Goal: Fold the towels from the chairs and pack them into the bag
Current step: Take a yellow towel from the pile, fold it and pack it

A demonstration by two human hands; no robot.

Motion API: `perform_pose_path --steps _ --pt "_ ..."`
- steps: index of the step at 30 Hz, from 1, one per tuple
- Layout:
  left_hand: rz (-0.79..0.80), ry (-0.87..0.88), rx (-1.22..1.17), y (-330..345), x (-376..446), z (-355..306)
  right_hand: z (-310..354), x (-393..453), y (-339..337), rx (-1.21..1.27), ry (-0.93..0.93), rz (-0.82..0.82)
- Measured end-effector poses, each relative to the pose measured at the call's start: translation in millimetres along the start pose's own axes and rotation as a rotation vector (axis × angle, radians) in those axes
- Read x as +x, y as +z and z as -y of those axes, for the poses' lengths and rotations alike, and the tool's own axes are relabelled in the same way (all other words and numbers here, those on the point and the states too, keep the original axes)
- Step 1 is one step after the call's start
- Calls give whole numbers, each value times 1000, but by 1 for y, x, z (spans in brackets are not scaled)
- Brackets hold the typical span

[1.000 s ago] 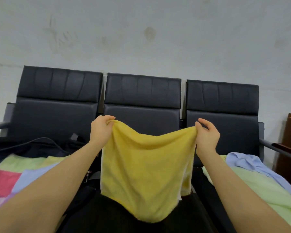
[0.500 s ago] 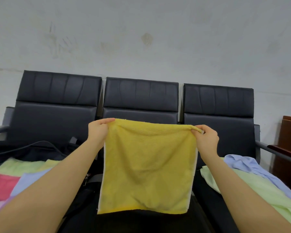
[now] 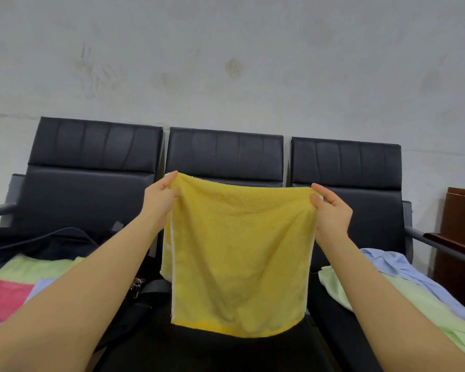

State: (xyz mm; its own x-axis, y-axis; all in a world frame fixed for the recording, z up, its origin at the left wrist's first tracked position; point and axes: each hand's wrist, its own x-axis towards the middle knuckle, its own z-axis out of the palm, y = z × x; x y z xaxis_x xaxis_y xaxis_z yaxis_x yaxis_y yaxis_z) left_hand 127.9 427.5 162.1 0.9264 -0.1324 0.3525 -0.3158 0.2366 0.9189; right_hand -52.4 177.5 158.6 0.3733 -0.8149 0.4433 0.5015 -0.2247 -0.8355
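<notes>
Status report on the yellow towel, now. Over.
Left hand and right hand pinch the top corners of the yellow towel. Towel hangs spread over the middle chair. Nothing in the way.

I hold the yellow towel up by its top corners, my left hand pinching one, my right hand the other; it hangs doubled, white-edged, over the middle chair. Left of my left hand, green, pink and blue towels lie in the dark bag. Right of my right hand, loose green towel and blue towel sprawl.
</notes>
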Motion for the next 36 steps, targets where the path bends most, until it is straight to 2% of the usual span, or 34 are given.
perform_pose_path --steps 3,10,12,15,18,21,26,28,32,36 --pt "9 81 117 -1 -3 -4 6 -2 0 13 -11 -20" --pt "62 283 698 -1 -2 -15 8 -6 -9 -14 -15 -67" --pt "62 339 777 -2 -5 -16 2 -5 -13 -93 -55 -54" --pt "2 356 675 0 -9 -11 -8 2 -16 -200 -106 -66" --pt "-86 244 489 2 -10 -7 -13 5 -17 -360 -174 -73" --pt "-108 165 388 1 -7 -2 -9 4 -19 -493 -226 -88" --pt "-133 103 196 4 -4 -1 -7 3 -20 -528 -252 -128" --pt "-140 130 217 6 -4 -2 -8 3 -19 -502 -259 -157" --pt "-152 238 509 3 -2 1 -14 -1 -19 -434 -166 -179" --pt "-174 175 517 -1 -4 8 -18 -7 -20 -362 -105 -177"
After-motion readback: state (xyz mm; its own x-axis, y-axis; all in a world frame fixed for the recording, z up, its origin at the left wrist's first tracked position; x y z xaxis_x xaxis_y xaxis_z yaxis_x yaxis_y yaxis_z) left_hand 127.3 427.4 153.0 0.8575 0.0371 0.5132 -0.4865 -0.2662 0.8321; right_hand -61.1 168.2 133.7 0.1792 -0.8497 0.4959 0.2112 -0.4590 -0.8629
